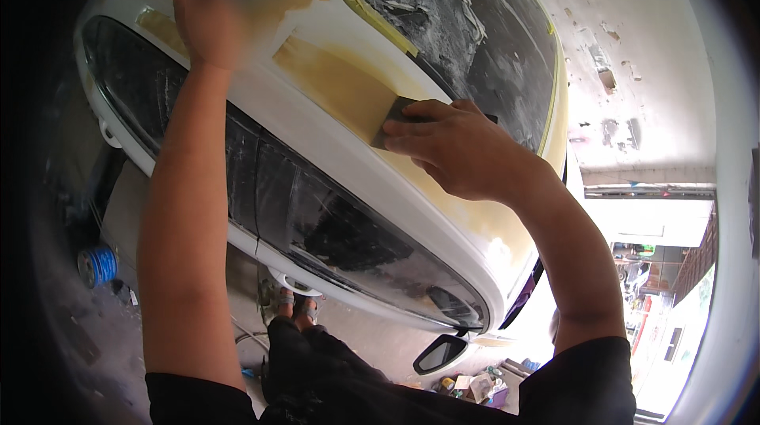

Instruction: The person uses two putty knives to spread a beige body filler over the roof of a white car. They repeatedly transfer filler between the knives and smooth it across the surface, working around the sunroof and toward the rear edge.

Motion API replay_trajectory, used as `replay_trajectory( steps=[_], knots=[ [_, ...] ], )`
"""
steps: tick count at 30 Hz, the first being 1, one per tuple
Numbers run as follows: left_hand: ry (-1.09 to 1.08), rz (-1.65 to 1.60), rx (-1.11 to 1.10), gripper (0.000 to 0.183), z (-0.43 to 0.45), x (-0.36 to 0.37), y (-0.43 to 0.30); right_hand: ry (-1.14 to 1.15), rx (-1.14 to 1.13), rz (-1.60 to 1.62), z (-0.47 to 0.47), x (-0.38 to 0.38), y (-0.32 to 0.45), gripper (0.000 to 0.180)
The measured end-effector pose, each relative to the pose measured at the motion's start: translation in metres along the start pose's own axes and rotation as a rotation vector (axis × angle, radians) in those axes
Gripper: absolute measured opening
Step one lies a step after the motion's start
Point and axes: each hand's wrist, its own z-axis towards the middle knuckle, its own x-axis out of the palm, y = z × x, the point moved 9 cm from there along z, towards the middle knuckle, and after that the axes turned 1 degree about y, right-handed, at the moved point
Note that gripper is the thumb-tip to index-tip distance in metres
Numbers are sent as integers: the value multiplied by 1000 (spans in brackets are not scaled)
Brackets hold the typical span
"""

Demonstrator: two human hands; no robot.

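Note:
A car roof (252,83) in white paint with tan filler patches (338,83) stretches below me. On a patch beside the masked dark glass panel, my right hand (463,146) presses a dark, flat sanding pad or block (392,122) under its fingers. Farther along the roof, at the upper left, my left hand (214,21) is raised over or rests on the surface. It is heavily blurred, so whether it holds anything cannot be told. Yellow masking tape (380,24) edges the dusty dark glass panel (475,27).
Dusty side windows (350,229) and a wing mirror (440,355) lie along the near side. On the floor are a blue spool or can (98,266), a hose (252,336) and assorted clutter (481,386). A pitted pale wall (641,69) rises at the right.

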Motion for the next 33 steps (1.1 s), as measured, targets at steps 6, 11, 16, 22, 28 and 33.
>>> replay_trajectory(
  steps=[6, 11, 16, 22, 28, 33],
  knots=[
    [-10, -736, -657, 36, -9, 3, 20, -12, 6, -24, -22, 11, -2, 39],
    [6, -696, -569, 34, -1, -4, 12, -6, 13, -28, -40, 20, -4, 39],
    [6, -675, -570, 28, -2, 5, 28, 55, 40, 4, -59, 31, -6, 40],
    [-63, -554, -544, 23, 0, 2, 34, 21, 69, 33, -80, 39, -7, 41],
    [-63, -585, -628, 25, -4, 4, 33, 6, 99, 48, -104, 49, -8, 39],
    [-14, -424, -565, 34, -1, 7, 45, 27, 133, 54, -128, 62, -12, 39]
  ],
)
